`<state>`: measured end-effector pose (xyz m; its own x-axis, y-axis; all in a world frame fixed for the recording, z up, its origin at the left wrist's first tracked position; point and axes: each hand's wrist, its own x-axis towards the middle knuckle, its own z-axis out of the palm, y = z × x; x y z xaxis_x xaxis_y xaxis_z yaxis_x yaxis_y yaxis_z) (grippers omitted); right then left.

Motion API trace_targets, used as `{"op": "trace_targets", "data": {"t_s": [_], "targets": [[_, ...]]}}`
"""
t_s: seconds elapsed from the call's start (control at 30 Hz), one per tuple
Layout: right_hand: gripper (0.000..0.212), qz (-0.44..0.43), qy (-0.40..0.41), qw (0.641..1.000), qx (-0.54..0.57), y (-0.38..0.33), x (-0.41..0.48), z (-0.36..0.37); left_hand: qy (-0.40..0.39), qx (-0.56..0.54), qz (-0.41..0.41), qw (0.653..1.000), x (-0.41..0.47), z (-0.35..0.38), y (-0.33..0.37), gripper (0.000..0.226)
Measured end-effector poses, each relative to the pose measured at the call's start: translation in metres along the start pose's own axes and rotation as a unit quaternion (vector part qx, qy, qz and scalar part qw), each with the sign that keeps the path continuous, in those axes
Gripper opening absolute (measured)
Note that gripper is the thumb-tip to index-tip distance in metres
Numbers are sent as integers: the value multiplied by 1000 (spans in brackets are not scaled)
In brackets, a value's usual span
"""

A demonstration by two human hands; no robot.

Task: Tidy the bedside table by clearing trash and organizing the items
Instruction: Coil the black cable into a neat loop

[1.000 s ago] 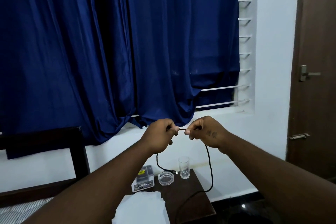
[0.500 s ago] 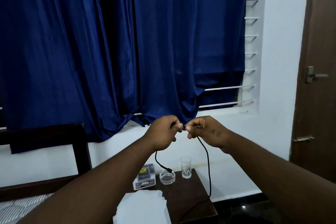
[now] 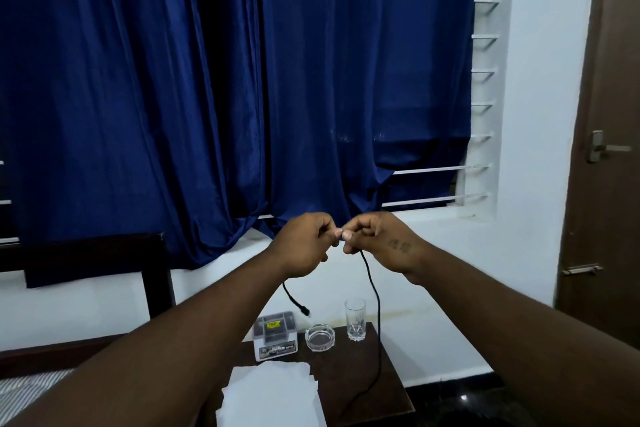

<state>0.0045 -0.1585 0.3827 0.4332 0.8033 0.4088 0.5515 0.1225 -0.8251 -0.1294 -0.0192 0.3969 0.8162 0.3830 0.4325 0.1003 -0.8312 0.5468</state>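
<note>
Both hands are raised above the dark bedside table point(image 3: 388, 388), fingertips touching. My left hand point(image 3: 304, 243) and my right hand point(image 3: 377, 239) each pinch a thin black cable point(image 3: 375, 298). A short end with a plug point(image 3: 305, 311) dangles below my left hand. The long part drops from my right hand down onto the table top. On the table stand a small boxed item point(image 3: 275, 340), a glass ashtray point(image 3: 320, 336), a clear drinking glass point(image 3: 355, 319) and a stack of white paper point(image 3: 273, 392).
A blue curtain point(image 3: 242, 80) covers the window behind the table. A dark bed frame point(image 3: 104, 253) and striped bedding point(image 3: 24, 388) lie to the left. A brown door point(image 3: 606, 149) stands at the right, and dark floor point(image 3: 460, 402) shows below the table.
My hands have come together until the fingers touch. The cable end under my left hand has grown shorter and risen off the table. The view shifted slightly left.
</note>
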Motion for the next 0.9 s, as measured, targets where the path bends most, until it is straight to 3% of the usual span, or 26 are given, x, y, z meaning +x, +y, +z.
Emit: {"op": "trace_targets", "data": {"t_s": [0.2, 0.4, 0.57, 0.77, 0.9], "targets": [[7, -2, 32, 999, -20, 3, 7, 0, 5, 8, -10, 1000, -4, -11, -6, 30], [10, 8, -20, 1000, -5, 2, 10, 9, 10, 22, -1, 1000, -5, -11, -4, 29], [9, 7, 27, 1000, 10, 7, 12, 8, 15, 7, -11, 1000, -5, -12, -14, 31], [10, 17, -24, 999, 11, 5, 12, 13, 12, 2, -11, 1000, -5, -10, -19, 31], [12, 0, 2, 1000, 20, 6, 15, 19, 13, 8, -6, 1000, -4, -12, -17, 31]]}}
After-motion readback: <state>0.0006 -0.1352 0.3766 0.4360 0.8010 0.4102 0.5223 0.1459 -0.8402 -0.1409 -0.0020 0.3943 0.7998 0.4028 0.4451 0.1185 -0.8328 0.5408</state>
